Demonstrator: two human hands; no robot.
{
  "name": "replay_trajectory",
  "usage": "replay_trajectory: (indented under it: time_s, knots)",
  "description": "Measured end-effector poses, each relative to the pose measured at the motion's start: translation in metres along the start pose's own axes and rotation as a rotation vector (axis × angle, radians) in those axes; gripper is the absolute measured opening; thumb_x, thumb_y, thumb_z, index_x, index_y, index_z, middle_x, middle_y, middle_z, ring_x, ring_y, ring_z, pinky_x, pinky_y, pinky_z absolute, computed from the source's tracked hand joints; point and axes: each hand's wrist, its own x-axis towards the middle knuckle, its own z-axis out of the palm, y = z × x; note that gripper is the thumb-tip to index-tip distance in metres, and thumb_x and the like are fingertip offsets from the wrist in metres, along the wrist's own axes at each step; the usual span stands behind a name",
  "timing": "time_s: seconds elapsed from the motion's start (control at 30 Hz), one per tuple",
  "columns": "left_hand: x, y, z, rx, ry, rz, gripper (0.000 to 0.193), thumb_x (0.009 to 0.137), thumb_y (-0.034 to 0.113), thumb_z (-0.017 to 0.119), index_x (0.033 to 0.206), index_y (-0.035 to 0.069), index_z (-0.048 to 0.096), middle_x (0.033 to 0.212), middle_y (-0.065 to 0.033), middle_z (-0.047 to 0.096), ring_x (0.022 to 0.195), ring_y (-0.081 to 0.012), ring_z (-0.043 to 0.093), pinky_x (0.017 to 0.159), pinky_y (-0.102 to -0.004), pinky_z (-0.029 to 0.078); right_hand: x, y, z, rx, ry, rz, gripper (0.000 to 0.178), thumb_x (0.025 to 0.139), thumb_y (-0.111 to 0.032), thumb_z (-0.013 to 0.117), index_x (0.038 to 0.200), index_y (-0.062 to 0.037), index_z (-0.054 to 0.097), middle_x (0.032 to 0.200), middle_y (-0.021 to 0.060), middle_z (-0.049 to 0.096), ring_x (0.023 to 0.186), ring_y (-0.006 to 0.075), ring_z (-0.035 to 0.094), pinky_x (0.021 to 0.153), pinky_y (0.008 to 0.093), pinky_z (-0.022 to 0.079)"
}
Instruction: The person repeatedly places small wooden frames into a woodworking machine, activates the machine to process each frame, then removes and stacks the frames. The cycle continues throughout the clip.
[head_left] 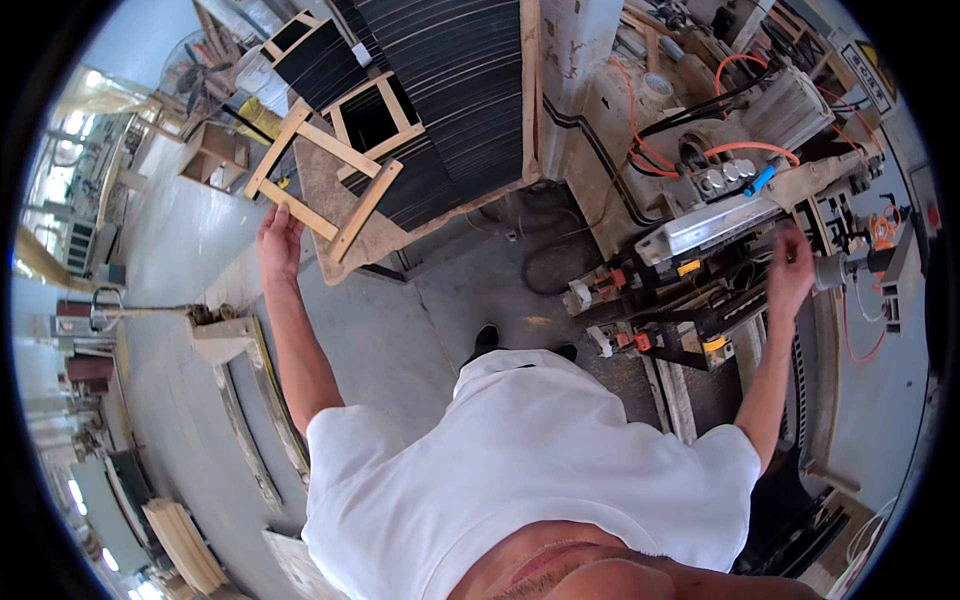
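Note:
My left hand (280,243) is closed on the near rail of a pale wooden frame (292,205), thumb and fingers at its edge. The frame has side pieces joined by crossbars and lies tilted over the corner of a worn board-topped table (318,180). At the right, my raised right hand (791,268) has its fingers bent together beside the machine (705,230), close to a grey cylinder (830,272). What those fingers hold, if anything, is hidden.
Similar wooden frames (380,115) rest on dark slatted stacks (450,90) on the table. The machine carries orange hoses (750,150), a blue handle (760,181) and clamps (620,340). A pallet jack (225,340) stands on the floor at the left.

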Motion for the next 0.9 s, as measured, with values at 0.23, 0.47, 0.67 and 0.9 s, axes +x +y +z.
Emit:
replay_trajectory:
  time_s: [0.23,0.47,0.67,0.9]
  knots:
    - [0.162,-0.035,0.027,0.113,-0.07,-0.16,0.035,0.096,0.015,0.056,0.125,-0.004,0.053,0.108,-0.0103,0.065,0.097,-0.0206,0.064,0.084,-0.033,0.054,-0.154,-0.075,0.089,0.158,-0.384,0.21,0.018,0.082,-0.001,0.067,0.1,0.0001,0.064,0.1,0.0113,0.066,0.078,0.0157,0.064,0.069,0.0285,0.052]
    - [0.18,-0.066,0.062,0.738,0.047,0.102,0.043,0.085,0.032,0.072,0.107,-0.004,0.065,0.094,-0.0117,0.068,0.078,-0.0188,0.066,0.068,-0.0297,0.054,-0.251,-0.103,0.111,0.026,-0.541,0.427,0.02,0.079,-0.007,0.068,0.098,-0.0009,0.065,0.088,0.0143,0.068,0.077,0.0252,0.068,0.07,0.0339,0.054]
    - [0.078,-0.019,0.132,1.195,-0.359,0.727,0.047,0.08,0.032,0.074,0.111,-0.002,0.063,0.114,-0.0222,0.061,0.109,-0.0364,0.055,0.095,-0.0425,0.043,-0.27,-0.127,0.082,-0.07,-0.456,0.522,0.016,0.079,-0.006,0.068,0.094,-0.0025,0.065,0.084,0.0151,0.067,0.076,0.0287,0.067,0.067,0.0361,0.052]
    - [0.0,-0.033,0.199,0.747,-0.621,0.695,0.039,0.087,0.016,0.068,0.12,-0.002,0.057,0.118,-0.019,0.059,0.111,-0.0354,0.055,0.095,-0.0441,0.044,-0.265,-0.179,-0.02,-0.371,-0.315,0.398,0.023,0.08,-0.011,0.068,0.1,-0.001,0.062,0.103,0.0152,0.065,0.096,0.0365,0.062,0.081,0.0414,0.051]
